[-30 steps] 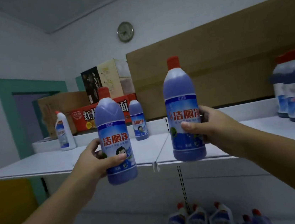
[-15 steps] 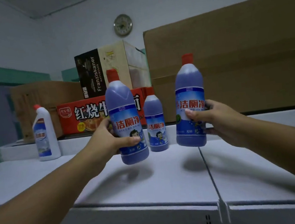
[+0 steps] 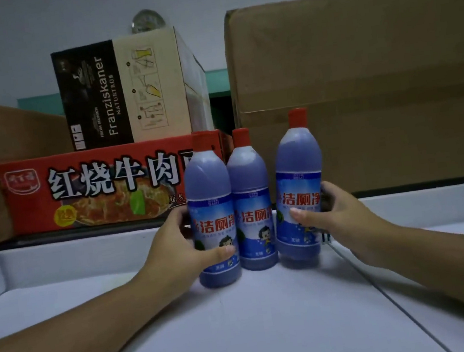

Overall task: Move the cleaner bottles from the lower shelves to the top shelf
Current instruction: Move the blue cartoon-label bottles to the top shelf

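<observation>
Head view: your left hand (image 3: 175,250) and right hand (image 3: 339,216) had lowered the gripped left bottle (image 3: 210,204) and right bottle (image 3: 299,188) to the shelf's (image 3: 244,335) back edge; release remained.

A shop stockroom: white shelf (image 3: 244,335) backed by stacked cartons (image 3: 360,87) (one noodle box (image 3: 95,189)).

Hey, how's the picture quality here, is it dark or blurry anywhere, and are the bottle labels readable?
Head view: dim, bluish light, no glare. The label on the middle red-capped purple plastic cleaner bottle reads clearly; the base of the right purple bottle, gripped by the right hand, is smeared; the round wall clock is blurred; the wide lens enlarges the near left forearm.
</observation>
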